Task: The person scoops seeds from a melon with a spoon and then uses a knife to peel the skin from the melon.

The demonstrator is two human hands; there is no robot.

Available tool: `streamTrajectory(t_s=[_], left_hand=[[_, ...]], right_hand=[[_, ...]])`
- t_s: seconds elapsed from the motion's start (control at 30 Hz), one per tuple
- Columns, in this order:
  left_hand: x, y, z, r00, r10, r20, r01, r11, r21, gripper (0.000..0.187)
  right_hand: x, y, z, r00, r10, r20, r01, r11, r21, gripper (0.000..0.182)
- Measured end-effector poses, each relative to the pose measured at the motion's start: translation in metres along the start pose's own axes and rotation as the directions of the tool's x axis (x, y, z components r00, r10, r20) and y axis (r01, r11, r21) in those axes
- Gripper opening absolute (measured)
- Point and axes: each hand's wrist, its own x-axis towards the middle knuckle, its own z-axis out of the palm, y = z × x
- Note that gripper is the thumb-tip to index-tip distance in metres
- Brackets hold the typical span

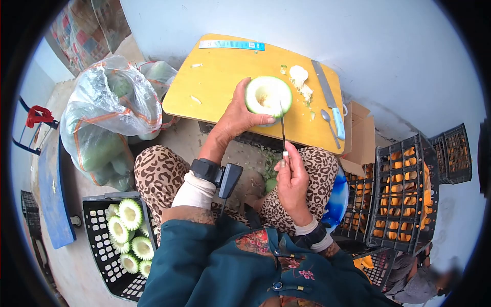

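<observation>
A hollowed pale green melon (pixel 284 93), its white flesh and seedy cavity facing up, is held by my left hand (pixel 236 113) at the near edge of the yellow table (pixel 225 66). My right hand (pixel 293 180) grips a slim knife (pixel 284 130) by its handle. The blade points away from me, and its tip meets the melon's right rim. To the right of the melon lie a round white cut piece (pixel 298 73) and pulpy scraps (pixel 304 91). Beyond them rest a large blue-handled knife (pixel 324 86) and a metal spoon (pixel 326 116).
On my left, a black crate (pixel 110 273) holds several melon cups (pixel 130 214) with notched rims, below plastic bags (pixel 115 77) of green melons. A cardboard box (pixel 360 130), a blue basin (pixel 338 197) and black crates (pixel 396 189) with orange pieces stand on my right.
</observation>
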Motion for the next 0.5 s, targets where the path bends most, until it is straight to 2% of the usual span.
streamTrajectory(t_s=[0.23, 0.5], left_hand=[[0.0001, 0.0059, 0.0008, 0.999, -0.030, -0.011, 0.029, 0.997, -0.066, 0.116], [0.0023, 0.0048, -0.0008, 0.999, -0.031, -0.019, 0.030, 0.999, -0.030, 0.119]], right_hand=[[0.0007, 0.0004, -0.0052, 1.000, -0.002, 0.026, 0.001, 1.000, 0.026, 0.039], [0.0003, -0.0011, -0.0085, 1.000, 0.004, 0.020, -0.005, 0.999, 0.036, 0.039]])
